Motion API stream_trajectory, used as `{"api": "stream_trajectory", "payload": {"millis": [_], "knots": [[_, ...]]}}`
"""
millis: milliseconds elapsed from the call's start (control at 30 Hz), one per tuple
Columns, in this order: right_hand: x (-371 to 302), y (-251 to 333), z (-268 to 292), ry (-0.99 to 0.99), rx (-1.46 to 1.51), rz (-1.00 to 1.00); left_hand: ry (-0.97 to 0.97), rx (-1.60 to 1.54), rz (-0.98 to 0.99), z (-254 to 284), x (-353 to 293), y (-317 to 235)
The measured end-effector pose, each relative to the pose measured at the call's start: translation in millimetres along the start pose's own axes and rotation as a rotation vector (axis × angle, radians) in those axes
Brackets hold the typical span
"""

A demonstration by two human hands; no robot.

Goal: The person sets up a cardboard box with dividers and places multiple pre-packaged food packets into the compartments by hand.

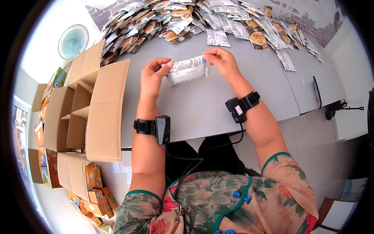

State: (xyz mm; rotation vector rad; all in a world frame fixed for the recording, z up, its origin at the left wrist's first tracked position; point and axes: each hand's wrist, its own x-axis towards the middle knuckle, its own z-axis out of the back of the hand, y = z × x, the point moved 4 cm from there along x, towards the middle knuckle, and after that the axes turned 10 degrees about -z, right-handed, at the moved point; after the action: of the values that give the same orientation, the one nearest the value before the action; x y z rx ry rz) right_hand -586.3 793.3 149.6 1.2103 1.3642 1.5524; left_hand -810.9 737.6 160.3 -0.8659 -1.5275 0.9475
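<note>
1. Packet (187, 74), thin and white with a printed face, is held at 12 o'clock above the grey table (206, 109); whether its lower edge touches the surface cannot be told.
2. Its left end is pinched by the left hand (152, 75), thumb against curled fingers; its upper right corner is pinched likewise by the right hand (224, 64), fingertips closed.
3. For steady handling, only the margins should probably be gripped, with a light, even pull between the 2 pinches, so that the wrapper is not creased.
4. The right end is held slightly higher; a small levelling would likely even the pull.
5. The left forearm (148, 167) is pointed nearly at 12 o'clock, the right forearm (267, 123) slanted toward 11 o'clock.
6. More packets (218, 37) are heaped from 11 to 2 o'clock; an open cardboard box (107, 113) is placed at 9 o'clock.
</note>
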Motion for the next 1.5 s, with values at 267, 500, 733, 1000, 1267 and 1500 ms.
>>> {"api": "stream_trajectory", "payload": {"millis": [267, 500, 733, 1000, 1267, 1500], "knots": [[2.1, -5.0, 0.6, -0.057, 0.102, -0.039, -0.064, 0.008, -0.070, 4.4, 0.6, 10.9], [3.6, -7.8, 0.5, -0.152, 0.034, 0.024, -0.130, -0.101, -0.131, -4.8, -0.2, 13.9], [-3.7, 5.6, 0.2, -0.116, -0.113, 0.090, -0.085, -0.168, -0.081, 0.3, 2.3, 24.3], [-17.9, 31.3, -16.8, 0.006, -0.455, 0.321, 0.062, 0.089, -0.189, -20.2, -6.2, -5.6], [-22.1, 35.1, -27.7, 0.031, -0.488, 0.332, 0.154, 0.651, -0.624, -35.6, -15.4, -26.9], [-25.6, 37.8, -32.5, 0.003, -0.499, 0.341, 0.121, 0.577, -0.525, -38.0, -17.7, -24.0]]}}
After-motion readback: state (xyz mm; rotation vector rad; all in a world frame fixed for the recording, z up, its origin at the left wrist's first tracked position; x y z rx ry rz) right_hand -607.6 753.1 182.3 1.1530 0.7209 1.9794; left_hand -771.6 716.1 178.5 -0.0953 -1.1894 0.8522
